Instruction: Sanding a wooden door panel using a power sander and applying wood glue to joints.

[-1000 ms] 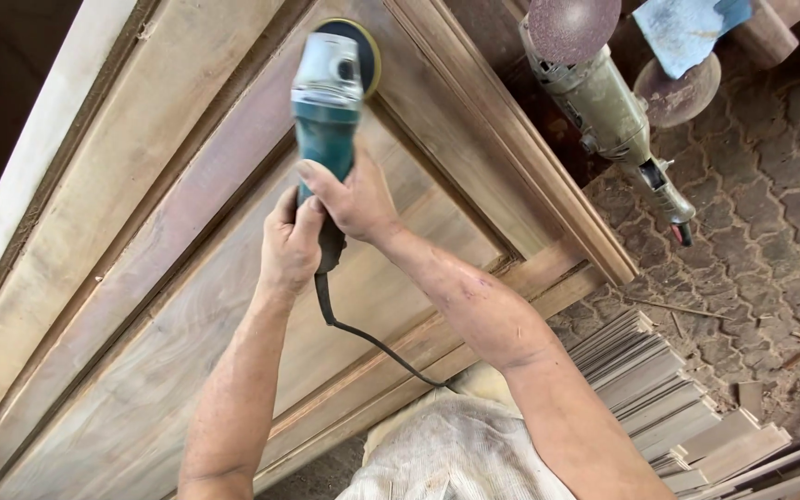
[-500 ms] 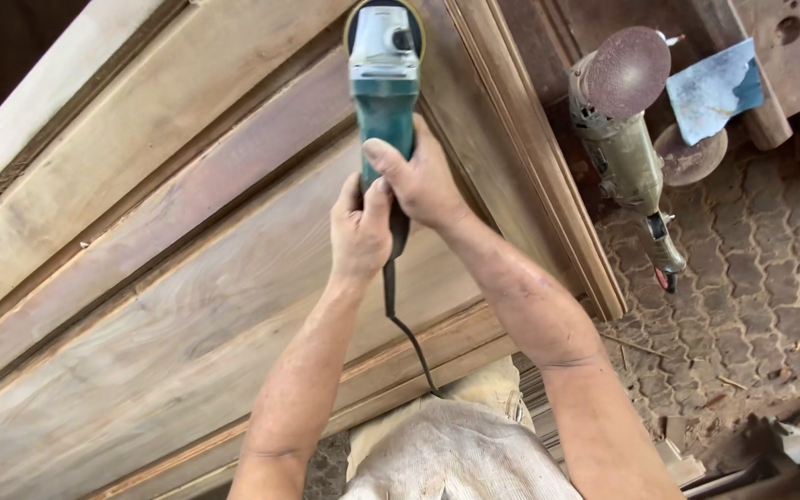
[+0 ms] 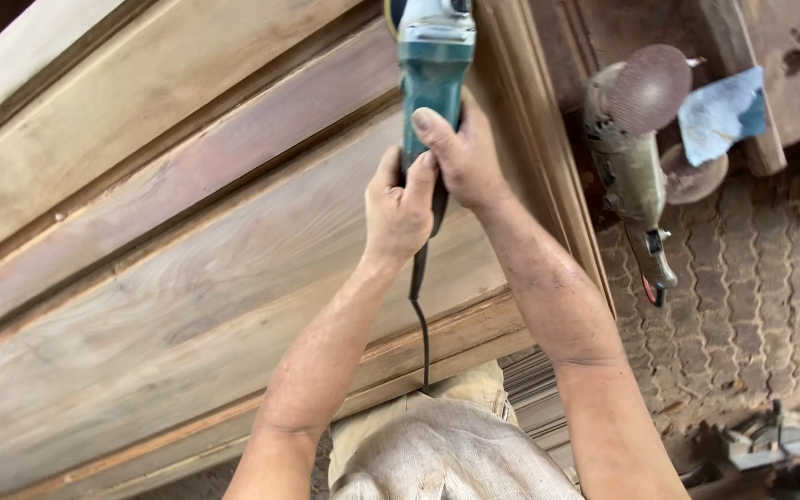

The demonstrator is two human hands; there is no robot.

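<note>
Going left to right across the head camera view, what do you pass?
Wooden door panel → left hand → teal sander with right hand on it → second grey sander lying on the ground → blue cloth → paved floor.

Both arms stretched forward, bare forearms converging. Left hand [image 3: 398, 211] wrapped in a closed grip low on the tool's rear, knuckles up. Right hand [image 3: 460, 157] clamped just ahead, touching the left, thumb laid along the top. Right forearm scuffed.
</note>
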